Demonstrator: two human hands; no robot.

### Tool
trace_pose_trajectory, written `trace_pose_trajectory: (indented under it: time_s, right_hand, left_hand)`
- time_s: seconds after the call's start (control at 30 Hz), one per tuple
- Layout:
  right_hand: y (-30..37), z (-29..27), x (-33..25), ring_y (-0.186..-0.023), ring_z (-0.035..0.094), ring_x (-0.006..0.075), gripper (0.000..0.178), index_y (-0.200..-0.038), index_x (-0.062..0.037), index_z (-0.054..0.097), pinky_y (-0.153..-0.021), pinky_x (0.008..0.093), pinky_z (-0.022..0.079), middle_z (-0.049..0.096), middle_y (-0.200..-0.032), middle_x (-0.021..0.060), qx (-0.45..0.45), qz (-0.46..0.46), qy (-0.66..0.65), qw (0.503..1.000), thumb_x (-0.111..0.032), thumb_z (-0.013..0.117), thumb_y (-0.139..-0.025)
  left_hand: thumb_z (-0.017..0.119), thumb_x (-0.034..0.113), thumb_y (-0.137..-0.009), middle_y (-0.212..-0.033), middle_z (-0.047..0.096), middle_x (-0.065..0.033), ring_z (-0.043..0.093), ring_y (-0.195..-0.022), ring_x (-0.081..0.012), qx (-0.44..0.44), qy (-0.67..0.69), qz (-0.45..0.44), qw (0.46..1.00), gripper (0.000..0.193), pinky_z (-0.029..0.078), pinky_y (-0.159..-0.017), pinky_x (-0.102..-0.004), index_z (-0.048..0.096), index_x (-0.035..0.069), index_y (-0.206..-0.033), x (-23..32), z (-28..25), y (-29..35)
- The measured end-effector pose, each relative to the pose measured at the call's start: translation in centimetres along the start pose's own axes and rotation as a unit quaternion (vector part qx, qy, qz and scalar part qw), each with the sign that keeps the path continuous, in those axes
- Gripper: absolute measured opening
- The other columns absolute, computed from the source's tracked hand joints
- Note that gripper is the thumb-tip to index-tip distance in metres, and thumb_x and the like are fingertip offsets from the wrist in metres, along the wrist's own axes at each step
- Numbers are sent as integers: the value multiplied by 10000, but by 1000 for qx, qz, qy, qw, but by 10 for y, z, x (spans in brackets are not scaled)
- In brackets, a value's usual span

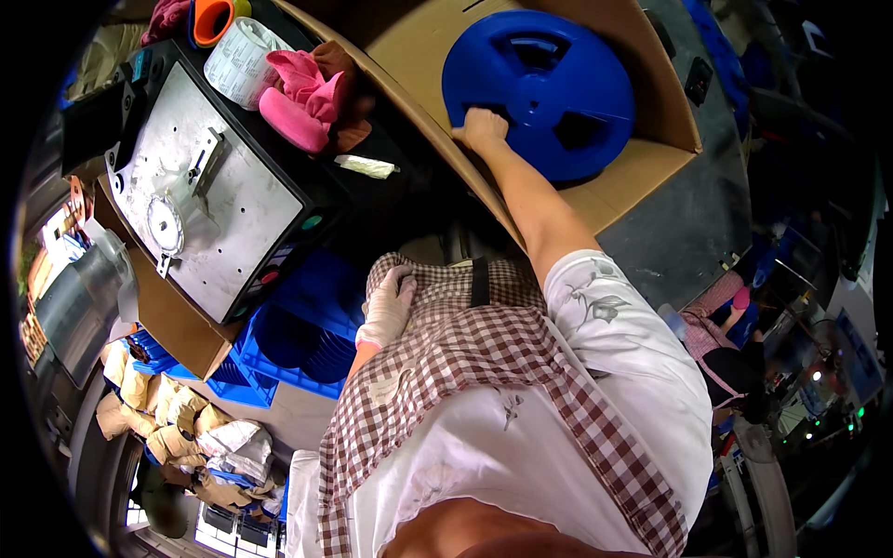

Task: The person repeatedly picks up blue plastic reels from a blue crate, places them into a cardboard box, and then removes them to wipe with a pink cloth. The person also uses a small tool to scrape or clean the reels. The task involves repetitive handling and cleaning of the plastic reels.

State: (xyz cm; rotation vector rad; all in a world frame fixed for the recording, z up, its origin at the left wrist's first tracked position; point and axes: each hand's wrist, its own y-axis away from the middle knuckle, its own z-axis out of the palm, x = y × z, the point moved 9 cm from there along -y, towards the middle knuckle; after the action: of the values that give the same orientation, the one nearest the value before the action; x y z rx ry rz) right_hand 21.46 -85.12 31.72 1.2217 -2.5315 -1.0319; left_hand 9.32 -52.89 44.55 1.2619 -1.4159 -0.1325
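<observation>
A large blue plastic reel [584, 86] with cut-out windows lies in an open cardboard box [672, 93] at the far right. Bare-fingered, my right hand [486, 130] reaches over the box's near wall and closes round the reel's left edge, with the fingers curled into one of its windows. My left hand [389, 302], in a pale glove, lies flat on the brown checked apron [456, 339] over my lap. Its fingers are stretched out and it holds nothing.
Left stands a black machine with a metal plate [256, 191]. On it are a white label roll [244, 63], an orange tape core [212, 20] and a pink cloth [302, 93]. Blue crates [307, 349] sit below; bundled sacks [177, 418] lie further back. Another person [726, 344] is at the right.
</observation>
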Motion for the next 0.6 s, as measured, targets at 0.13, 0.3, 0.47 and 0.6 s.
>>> trace_pose_trajectory:
  time_s: [0.13, 0.3, 0.47, 0.6]
  right_hand:
    - [-11, -9, 11, -1075, 602, 308, 585, -1104, -59, 655, -892, 409, 480, 636, -1135, 169, -58, 60, -53, 995, -470, 719, -693]
    - [-31, -14, 11, -1065, 587, 368, 659, -1112, -17, 638, -906, 428, 465, 619, -1136, 214, -6, 30, -122, 992, -510, 712, -680]
    - [-26, -43, -36, -1118, 556, 370, 735, -1185, 17, 564, -940, 440, 445, 577, -1204, 226, 10, -33, -148, 988, -504, 728, -693]
    - [-37, -12, -22, -1128, 534, 404, 791, -1226, -18, 524, -959, 459, 419, 569, -1211, 231, -3, -61, -239, 969, -544, 731, -674]
  left_hand:
    - [544, 159, -925, -911, 658, -139, 631, -883, -241, 5, 0, -2, 1000, 251, 484, -789, -333, 544, 87, -1165, 5, -2, 5]
    - [545, 164, -926, -951, 659, -165, 630, -899, -268, 11, -13, 1, 1000, 246, 483, -805, -342, 553, 88, -1160, 10, 6, 8]
    - [545, 157, -924, -1005, 655, -162, 624, -954, -262, -7, 5, 5, 1000, 263, 479, -834, -337, 544, 83, -1177, 10, 14, 10]
    - [544, 157, -923, -1034, 654, -159, 623, -975, -265, -15, -4, 8, 1000, 275, 474, -845, -333, 535, 89, -1189, 9, 20, 15]
